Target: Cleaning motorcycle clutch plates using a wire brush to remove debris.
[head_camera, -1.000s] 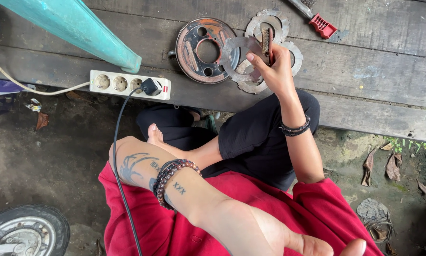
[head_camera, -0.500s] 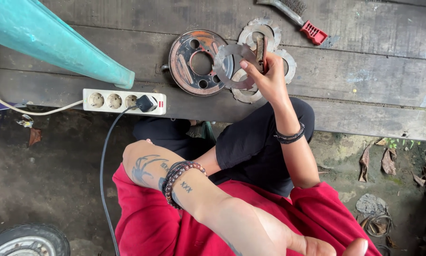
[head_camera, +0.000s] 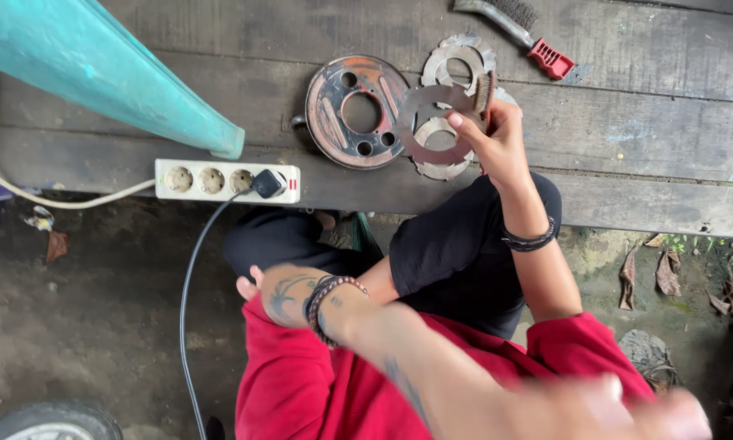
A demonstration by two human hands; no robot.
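Slippage worries me: my right hand [head_camera: 497,143] pinches the rusty flat metal ring plate [head_camera: 432,126] above the round brake drum plate [head_camera: 357,110], left hand [head_camera: 289,297] empty, resting open.

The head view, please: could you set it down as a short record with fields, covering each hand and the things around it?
right hand: right hand raised over the planks, holding a flat metal ring plate in its grip
left hand: left hand low by the lap, mostly hidden; whether it holds anything cannot be told
on planks: round metal disc, more toothed ring plates, wire brush with red handle
plank edge: white power strip, one black plug in
upper left: teal panel
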